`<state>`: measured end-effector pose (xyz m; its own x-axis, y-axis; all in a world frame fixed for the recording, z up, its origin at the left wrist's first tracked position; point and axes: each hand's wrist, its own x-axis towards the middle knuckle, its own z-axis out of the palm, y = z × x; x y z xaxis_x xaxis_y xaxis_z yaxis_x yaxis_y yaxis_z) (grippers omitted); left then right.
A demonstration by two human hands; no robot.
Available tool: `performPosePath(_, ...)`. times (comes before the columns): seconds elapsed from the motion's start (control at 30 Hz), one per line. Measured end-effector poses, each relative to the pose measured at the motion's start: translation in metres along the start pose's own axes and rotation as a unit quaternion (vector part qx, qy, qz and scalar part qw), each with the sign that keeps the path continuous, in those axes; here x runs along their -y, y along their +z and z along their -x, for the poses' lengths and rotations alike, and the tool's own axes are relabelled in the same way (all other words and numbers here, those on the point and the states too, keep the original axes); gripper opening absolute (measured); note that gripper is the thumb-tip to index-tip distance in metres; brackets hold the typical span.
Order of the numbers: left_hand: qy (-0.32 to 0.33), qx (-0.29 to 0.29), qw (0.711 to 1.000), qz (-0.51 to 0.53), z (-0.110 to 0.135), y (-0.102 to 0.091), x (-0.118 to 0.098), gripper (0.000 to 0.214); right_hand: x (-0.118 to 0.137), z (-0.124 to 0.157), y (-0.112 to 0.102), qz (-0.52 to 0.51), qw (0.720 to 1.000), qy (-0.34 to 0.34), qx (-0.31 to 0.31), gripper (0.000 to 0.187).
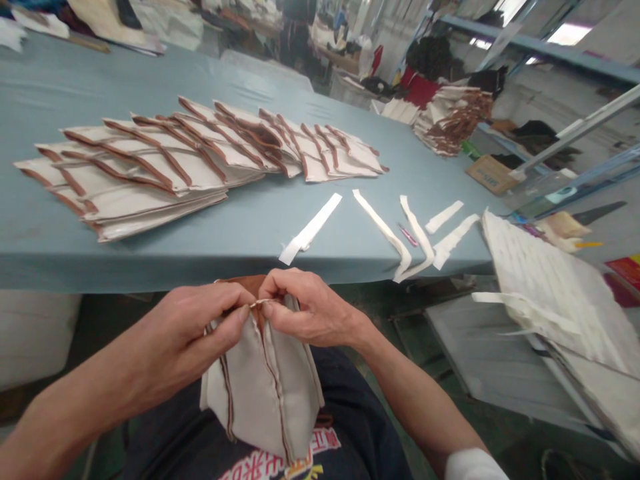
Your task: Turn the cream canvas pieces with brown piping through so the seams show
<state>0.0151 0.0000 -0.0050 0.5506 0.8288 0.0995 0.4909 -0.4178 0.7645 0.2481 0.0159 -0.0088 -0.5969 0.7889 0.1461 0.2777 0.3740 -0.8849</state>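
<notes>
A sewn fabric piece (pixel 250 393), off-white with brown seam edges and a brown inner side, hangs over my lap below the table edge. My left hand (pixel 215 320) pinches its upper edge between thumb and fingers. Close beside it, my right hand (pixel 300 307) grips the same edge, so the two sets of fingertips nearly meet at the middle seam. Brown material shows behind and between the hands. Whatever lies under the fingertips is hidden.
On the blue-green table (pixel 250 233) lies an overlapping row of similar fabric pieces (pixel 165 153). White strips (pixel 313 227) and a small pink tool (pixel 408 235) rest nearer the front edge. Stacked white sheets (pixel 555 287) stand at right, a cardboard box (pixel 493 175) behind them.
</notes>
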Motion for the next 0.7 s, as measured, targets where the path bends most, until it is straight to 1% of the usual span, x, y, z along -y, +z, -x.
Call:
performPosePath(0.07,0.013,-0.009,1.000,0.002,0.001,0.003,-0.002,0.032,0.001,-0.001,0.003,-0.028,1.000,0.013,-0.005,0.013)
performPosePath(0.13,-0.023,-0.028,0.998,0.044,0.001,0.005,-0.003,0.035,0.001,-0.002,0.008,-0.074,0.997,0.025,-0.003,0.014)
performPosePath(0.2,-0.071,-0.039,0.990,0.120,0.003,0.007,-0.004,0.036,0.001,-0.003,0.014,-0.117,0.993,0.034,0.004,0.016)
performPosePath(0.23,-0.088,-0.038,0.983,0.158,0.004,0.007,-0.003,0.036,0.001,-0.003,0.018,-0.129,0.991,0.034,0.007,0.017)
performPosePath(0.3,-0.095,-0.022,0.974,0.202,0.006,0.007,-0.002,0.034,0.000,-0.002,0.023,-0.148,0.988,0.034,0.010,0.017)
performPosePath(0.37,-0.090,-0.029,0.978,0.187,0.008,0.007,-0.002,0.034,-0.001,-0.001,0.025,-0.163,0.986,0.039,0.006,0.018)
performPosePath(0.47,-0.103,-0.072,0.982,0.140,0.010,0.007,-0.003,0.030,0.000,0.002,0.023,-0.161,0.985,0.057,-0.014,0.020)
performPosePath(0.5,-0.116,-0.068,0.981,0.138,0.010,0.008,-0.002,0.028,0.001,0.003,0.021,-0.150,0.987,0.060,-0.021,0.020)
performPosePath(0.57,-0.140,-0.025,0.979,0.147,0.008,0.009,0.001,0.028,0.002,0.003,0.019,-0.136,0.989,0.060,-0.027,0.020)
performPosePath(0.63,-0.154,0.014,0.976,0.152,0.007,0.008,0.004,0.033,0.003,0.002,0.017,-0.123,0.991,0.051,-0.030,0.019)
performPosePath(0.7,-0.158,0.031,0.976,0.144,0.007,0.005,0.006,0.038,0.003,0.001,0.017,-0.112,0.992,0.039,-0.031,0.017)
